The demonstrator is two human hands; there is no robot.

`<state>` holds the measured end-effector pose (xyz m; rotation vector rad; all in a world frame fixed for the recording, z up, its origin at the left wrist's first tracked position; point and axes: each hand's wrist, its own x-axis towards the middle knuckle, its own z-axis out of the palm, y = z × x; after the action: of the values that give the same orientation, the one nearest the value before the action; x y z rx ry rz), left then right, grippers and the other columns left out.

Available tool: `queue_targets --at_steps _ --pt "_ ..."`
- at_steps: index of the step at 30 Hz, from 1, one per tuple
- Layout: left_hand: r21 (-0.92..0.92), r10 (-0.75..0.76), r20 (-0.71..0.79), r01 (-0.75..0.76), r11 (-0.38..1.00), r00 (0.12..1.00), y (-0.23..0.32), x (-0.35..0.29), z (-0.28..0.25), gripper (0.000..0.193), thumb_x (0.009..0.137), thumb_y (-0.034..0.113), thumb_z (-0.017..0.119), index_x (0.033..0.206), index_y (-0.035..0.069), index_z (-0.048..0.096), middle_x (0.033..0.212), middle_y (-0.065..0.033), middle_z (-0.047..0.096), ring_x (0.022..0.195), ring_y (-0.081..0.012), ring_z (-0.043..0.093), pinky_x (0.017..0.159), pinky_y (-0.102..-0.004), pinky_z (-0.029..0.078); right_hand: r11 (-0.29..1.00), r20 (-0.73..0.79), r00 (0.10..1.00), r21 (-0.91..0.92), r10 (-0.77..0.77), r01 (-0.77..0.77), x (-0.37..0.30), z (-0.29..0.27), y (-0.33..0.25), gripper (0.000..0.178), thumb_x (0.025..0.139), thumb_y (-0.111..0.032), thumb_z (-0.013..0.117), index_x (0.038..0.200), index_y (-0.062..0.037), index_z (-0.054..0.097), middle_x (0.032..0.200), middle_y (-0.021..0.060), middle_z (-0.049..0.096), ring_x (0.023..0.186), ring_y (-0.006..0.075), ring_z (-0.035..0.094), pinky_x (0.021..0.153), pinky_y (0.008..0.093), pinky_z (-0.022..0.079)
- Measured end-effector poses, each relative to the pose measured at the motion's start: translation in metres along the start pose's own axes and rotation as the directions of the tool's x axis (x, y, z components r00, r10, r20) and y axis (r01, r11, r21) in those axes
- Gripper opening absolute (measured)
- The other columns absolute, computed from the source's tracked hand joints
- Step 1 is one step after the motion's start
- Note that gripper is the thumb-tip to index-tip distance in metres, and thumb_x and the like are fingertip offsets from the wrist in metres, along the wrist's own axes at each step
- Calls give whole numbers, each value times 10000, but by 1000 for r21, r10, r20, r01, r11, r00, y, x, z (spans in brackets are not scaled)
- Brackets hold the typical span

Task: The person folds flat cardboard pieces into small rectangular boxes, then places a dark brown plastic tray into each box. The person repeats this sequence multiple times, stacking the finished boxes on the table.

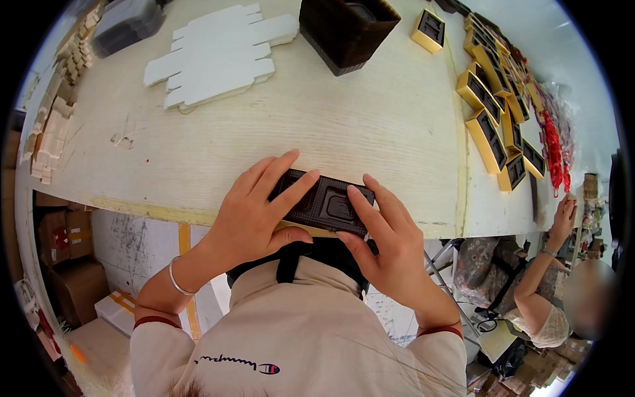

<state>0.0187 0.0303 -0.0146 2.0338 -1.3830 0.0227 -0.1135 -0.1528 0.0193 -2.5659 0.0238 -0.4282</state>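
Note:
A dark brown plastic tray (325,205) with molded recesses lies at the table's near edge, in front of my body. A thin yellowish strip shows along its near side; whether that is a box around the tray, I cannot tell. My left hand (254,202) holds the tray's left end, fingers across its top and thumb at the near edge. At the other end, my right hand (390,238) grips it with fingers on the top and far edge and the thumb on the near side. Both palms hide parts of its ends.
White flat die-cut cartons (218,56) lie in a stack at the far left. Beyond the tray stands a tall dark brown stack of plastic trays (347,30). Gold boxes with dark inserts (486,139) crowd the right, near red tassels (552,145). Another person's hand (563,215) rests there.

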Motion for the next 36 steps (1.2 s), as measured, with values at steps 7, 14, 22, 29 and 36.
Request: queue_targets --at_steps 7,14,22,29,36 --pt "-21 20 -3 -20 1000 1000 -6 3 0 628 746 399 729 1270 88 575 1331 -174 484 1102 -384 515 923 -440 451 991 64 997 132 -38 29 6 6 22 410 774 -158 739 1152 -33 645 1265 209 537 896 301 580 780 381 495" --pt "-49 -42 237 56 997 971 0 15 -23 457 875 231 599 1315 117 561 1363 -175 447 1157 -366 448 983 -427 399 953 202 963 279 -177 117 17 -11 43 364 792 -97 694 1155 -98 664 1251 202 537 971 319 587 810 384 493" --pt "319 62 216 -130 939 975 7 8 -14 544 846 190 629 1373 161 499 1447 -127 392 1309 -348 362 1077 -527 303 929 91 938 -137 -334 344 7 5 41 403 783 -210 725 1167 -110 654 1371 231 427 1108 375 535 934 416 448" --pt "319 98 188 -155 935 977 3 4 -2 637 830 287 661 1414 153 446 1499 -125 329 1362 -361 308 1115 -569 213 956 86 954 -22 -288 291 8 0 51 361 817 -200 701 1162 -103 662 1327 228 465 1129 378 526 938 409 446" --pt "444 -133 -164 193 875 978 -74 42 -42 668 823 347 695 1400 136 434 1476 -158 357 1372 -360 306 1115 -565 216 950 -246 947 -183 205 -253 -24 -77 142 341 870 -149 644 1209 -112 656 1358 227 461 1213 396 483 1025 434 386"
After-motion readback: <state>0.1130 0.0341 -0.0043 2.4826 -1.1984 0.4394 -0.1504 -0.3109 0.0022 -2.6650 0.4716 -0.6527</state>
